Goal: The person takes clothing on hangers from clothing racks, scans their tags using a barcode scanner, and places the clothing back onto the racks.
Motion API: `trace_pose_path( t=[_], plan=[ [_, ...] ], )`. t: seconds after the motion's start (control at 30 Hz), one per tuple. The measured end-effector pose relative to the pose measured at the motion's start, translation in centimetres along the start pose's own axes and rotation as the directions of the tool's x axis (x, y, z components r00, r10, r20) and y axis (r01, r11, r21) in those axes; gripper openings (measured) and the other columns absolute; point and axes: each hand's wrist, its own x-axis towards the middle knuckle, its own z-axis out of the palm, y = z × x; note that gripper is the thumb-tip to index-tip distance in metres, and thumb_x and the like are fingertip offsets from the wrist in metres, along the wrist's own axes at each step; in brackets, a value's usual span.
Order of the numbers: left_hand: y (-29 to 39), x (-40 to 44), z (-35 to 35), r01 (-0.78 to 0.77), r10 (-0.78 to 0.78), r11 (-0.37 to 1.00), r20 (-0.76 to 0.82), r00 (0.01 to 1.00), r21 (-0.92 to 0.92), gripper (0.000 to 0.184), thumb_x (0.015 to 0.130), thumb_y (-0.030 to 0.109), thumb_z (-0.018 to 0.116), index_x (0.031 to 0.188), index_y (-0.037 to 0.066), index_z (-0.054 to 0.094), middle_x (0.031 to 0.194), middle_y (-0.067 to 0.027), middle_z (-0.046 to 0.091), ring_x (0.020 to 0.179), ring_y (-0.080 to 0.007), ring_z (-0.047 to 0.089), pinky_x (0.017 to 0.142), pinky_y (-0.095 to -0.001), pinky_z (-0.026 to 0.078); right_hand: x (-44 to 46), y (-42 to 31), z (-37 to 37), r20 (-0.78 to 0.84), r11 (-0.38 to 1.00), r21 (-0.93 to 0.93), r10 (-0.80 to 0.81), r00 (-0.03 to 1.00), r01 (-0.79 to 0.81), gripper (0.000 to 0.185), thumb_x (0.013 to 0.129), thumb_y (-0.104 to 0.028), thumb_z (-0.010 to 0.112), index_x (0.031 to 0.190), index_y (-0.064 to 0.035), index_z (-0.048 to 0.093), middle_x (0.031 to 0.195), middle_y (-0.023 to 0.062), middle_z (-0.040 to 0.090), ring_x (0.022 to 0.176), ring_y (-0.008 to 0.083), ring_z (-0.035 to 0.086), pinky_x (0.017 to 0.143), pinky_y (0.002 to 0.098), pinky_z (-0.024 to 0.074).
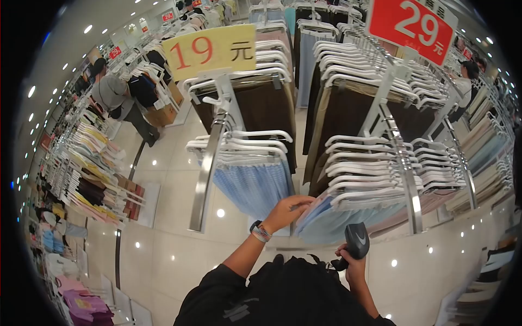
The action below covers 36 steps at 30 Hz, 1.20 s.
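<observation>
My left hand (291, 211) reaches to the edge of the hanging garments (321, 217) on the right-hand rack, its fingers touching or pinching the pinkish and blue cloth at the side. My right hand (352, 263) is wrapped round the handle of a black handheld scanner (356, 240), held upright below the light blue garments. White hangers (364, 168) carry these garments on a chrome rail. Left of my left hand hang blue checked garments (253, 182) on another rail.
A yellow sign (210, 52) and a red sign (411, 30) stand above the racks. Chrome rail ends (204, 185) stick out toward me. One person (111, 92) bends by a rack at the left; another person (465, 87) stands at the right. Cardboard boxes (162, 116) rest near the left person.
</observation>
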Motion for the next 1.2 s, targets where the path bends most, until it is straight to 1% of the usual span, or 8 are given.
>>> trace_pose_path(
  t=[0.3,0.37,0.47,0.63,0.7,0.77,0.93,1.2],
  plan=[
    [-5.9,-5.6,-15.7,0.152,-0.133,0.988,-0.456,0.88,0.005,0.022,0.094,0.013,0.058,0.112,0.003,0.063,0.106,-0.0055,0.066,0.092,-0.0156,0.063,0.082,-0.0272,0.049,-1.6,2.3,8.1,0.009,0.998,-0.062,-0.008,1.0,0.009,0.023,0.077,0.006,0.065,0.099,0.0011,0.06,0.087,0.0083,0.062,0.08,0.0207,0.063,0.076,0.0332,0.0486],
    [-7.9,-6.0,-18.8,-0.114,0.005,0.982,-0.586,0.81,-0.149,0.025,0.093,0.014,0.058,0.115,0.003,0.061,0.106,-0.0073,0.066,0.09,-0.0169,0.064,0.08,-0.0281,0.05,-2.1,2.8,9.2,0.028,0.991,-0.131,-0.008,1.0,0.012,0.022,0.078,0.005,0.065,0.099,0.0014,0.06,0.086,0.0082,0.062,0.08,0.0198,0.063,0.076,0.0323,0.0487],
    [-1.5,-5.4,-19.6,-0.101,-0.013,0.983,-0.612,0.791,-0.152,0.03,0.094,0.017,0.056,0.119,0.002,0.056,0.107,-0.0098,0.065,0.09,-0.0177,0.064,0.078,-0.0282,0.051,-2.8,2.8,10.8,-0.013,0.989,-0.148,0.009,1.0,-0.011,0.022,0.078,0.004,0.066,0.099,0.0017,0.06,0.086,0.0081,0.062,0.08,0.0192,0.063,0.076,0.0317,0.049],
    [-2.2,-3.4,-20.9,-0.109,-0.009,0.976,-0.537,0.843,-0.187,0.041,0.095,0.024,0.055,0.129,0.002,0.048,0.118,-0.0139,0.06,0.093,-0.0202,0.065,0.081,-0.0303,0.053,-3.5,2.7,12.2,-0.026,0.978,-0.209,-0.001,1.0,-0.004,0.022,0.077,0.004,0.066,0.099,0.0022,0.06,0.086,0.0079,0.062,0.08,0.018,0.063,0.075,0.0304,0.0491],
    [-1.2,-2.6,-20.2,-0.082,-0.162,0.897,-0.495,0.854,-0.435,0.045,0.092,0.004,0.054,0.135,0.001,0.042,0.112,-0.0083,0.061,0.094,-0.0116,0.061,0.078,-0.0219,0.05,-3.8,2.7,12.5,-0.012,0.97,-0.243,-0.011,1.0,0.008,0.022,0.077,0.004,0.066,0.098,0.0024,0.06,0.086,0.0078,0.062,0.08,0.0175,0.063,0.075,0.0299,0.0492],
    [-2.8,-1.9,-20.5,-0.124,-0.123,0.883,-0.478,0.869,-0.452,0.047,0.091,0.004,0.056,0.136,0.004,0.041,0.121,-0.0098,0.057,0.097,-0.0156,0.062,0.078,-0.023,0.051,-3.8,2.9,12.6,-0.021,0.967,-0.255,-0.022,1.0,0.016,0.02,0.077,0.004,0.066,0.096,0.002,0.06,0.085,0.0073,0.062,0.079,0.0167,0.063,0.073,0.0289,0.0484],
    [-3.2,-1.0,-20.5,-0.112,-0.156,0.77,-0.355,0.922,-0.628,0.048,0.096,0.022,0.053,0.14,0.011,0.038,0.131,-0.0133,0.051,0.103,-0.0283,0.061,0.086,-0.032,0.051,-3.6,3.2,12.5,-0.024,0.968,-0.247,-0.04,0.999,0.033,0.018,0.076,0.003,0.067,0.094,0.0013,0.061,0.083,0.0065,0.062,0.077,0.016,0.062,0.071,0.0282,0.0471],
    [-1.8,-0.7,-19.3,-0.108,-0.159,0.777,-0.359,0.92,-0.62,0.056,0.097,0.028,0.052,0.143,0.004,0.03,0.136,-0.0174,0.048,0.116,-0.0291,0.057,0.091,-0.0341,0.048,-3.9,3.9,10.5,-0.072,0.972,-0.232,-0.061,0.996,0.043,0.017,0.077,0.004,0.066,0.093,0.0011,0.061,0.082,0.0063,0.062,0.078,0.0159,0.062,0.071,0.0285,0.0475]
  ],
)
